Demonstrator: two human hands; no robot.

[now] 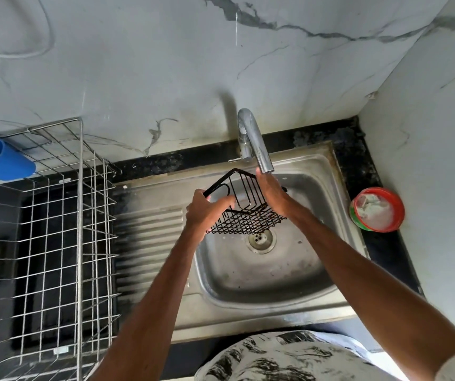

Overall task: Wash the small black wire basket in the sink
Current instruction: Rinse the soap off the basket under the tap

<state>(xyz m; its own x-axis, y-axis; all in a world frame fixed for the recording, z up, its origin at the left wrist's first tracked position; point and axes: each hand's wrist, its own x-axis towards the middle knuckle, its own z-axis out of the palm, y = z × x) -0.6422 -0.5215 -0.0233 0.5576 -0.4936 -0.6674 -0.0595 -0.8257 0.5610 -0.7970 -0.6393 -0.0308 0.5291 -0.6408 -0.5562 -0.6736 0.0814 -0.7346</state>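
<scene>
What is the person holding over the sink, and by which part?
The small black wire basket. The left hand grips its left rim; the right hand, fingers straight, lies against its right side.

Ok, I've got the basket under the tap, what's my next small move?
Probably open the faucet with your right hand: no water shows at the spout, while your left hand grips the black wire basket over the sink.

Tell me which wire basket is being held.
The small black basket, held over the sink by the left hand; the big silver basket stands untouched beside it.
</scene>
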